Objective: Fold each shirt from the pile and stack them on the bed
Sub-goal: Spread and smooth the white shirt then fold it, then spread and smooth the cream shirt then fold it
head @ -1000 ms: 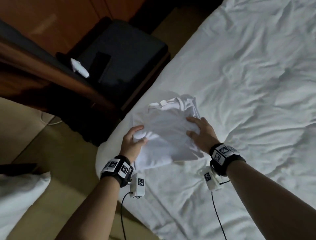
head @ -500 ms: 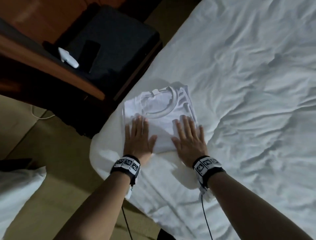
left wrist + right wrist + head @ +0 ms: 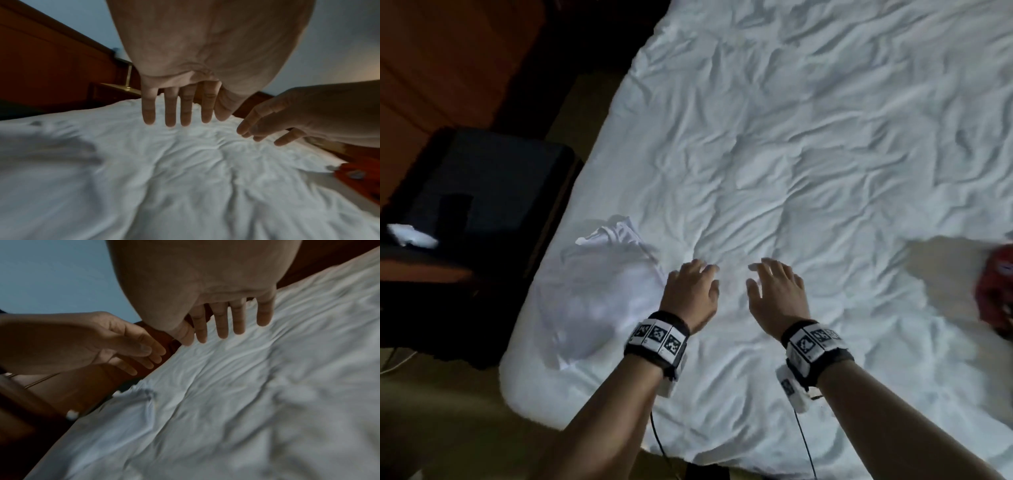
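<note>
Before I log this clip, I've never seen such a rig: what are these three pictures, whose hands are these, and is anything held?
There is no machine: a person works bare-handed, with marker bands and small cameras on both wrists. The big picture comes from a head camera looking down; the other two look along each hand from the wrist. The left hand and right hand hover over the rumpled white bed sheet, fingers straight and spread, holding nothing. A folded white T-shirt lies by the bed's near left corner, beside the left hand. A crumpled red garment lies at the right edge, probably next to fold. A dark bedside stand is left of the bed.
</note>
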The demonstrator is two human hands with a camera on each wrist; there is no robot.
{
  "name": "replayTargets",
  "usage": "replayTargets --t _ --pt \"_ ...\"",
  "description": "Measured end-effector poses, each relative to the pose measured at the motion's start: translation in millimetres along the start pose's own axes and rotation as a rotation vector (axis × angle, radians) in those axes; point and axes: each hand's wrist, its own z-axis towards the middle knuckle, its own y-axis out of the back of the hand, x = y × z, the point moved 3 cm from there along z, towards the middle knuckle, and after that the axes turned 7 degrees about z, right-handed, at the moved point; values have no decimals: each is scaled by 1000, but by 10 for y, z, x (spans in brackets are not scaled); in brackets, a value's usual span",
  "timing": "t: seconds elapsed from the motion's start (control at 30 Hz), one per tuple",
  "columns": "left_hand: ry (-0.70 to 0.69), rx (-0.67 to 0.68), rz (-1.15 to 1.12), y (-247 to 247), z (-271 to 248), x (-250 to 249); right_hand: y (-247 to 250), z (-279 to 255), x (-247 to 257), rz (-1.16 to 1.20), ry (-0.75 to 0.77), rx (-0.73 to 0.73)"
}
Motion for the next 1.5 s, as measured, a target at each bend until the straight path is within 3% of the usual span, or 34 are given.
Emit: replayTargets --t 0.27,0.5,0.73,0.87,0.93,1.0,1.13,1.27,1.37,1.5 --pt "-280 97 10 157 463 -2144 1612 -584 -1459 79 -250 -231" --pt "-476 161 41 -234 941 -4294 2667 -1079 -3388 70 -452 -370" --pt "-627 243 92 -969 1379 -5956 3297 -1345 -5266 -34 -645 -384" --pt "-656 313 60 -1374 1640 -6536 3446 -1240 -5876 -45 -645 -275" --pt "-638 361 62 -1565 1755 -6759 3483 -1171 -6012 -57 -590 -228" --pt "-612 435 144 -1722 1827 -6946 3527 -1140 -6044 -9 -517 -273" --pt "-644 434 204 -1782 1794 -7192 3721 -1286 -5850 173 -353 -636" --pt "-675 268 -108 -1420 1697 -7397 4161 -1529 -5527 327 -274 -964" --pt "-591 309 -413 -946 1539 -7559 4571 -1688 -5271 414 -233 -1193" --pt "-608 292 -635 -226 1249 -7733 5039 -1826 -4883 375 -186 -1352"
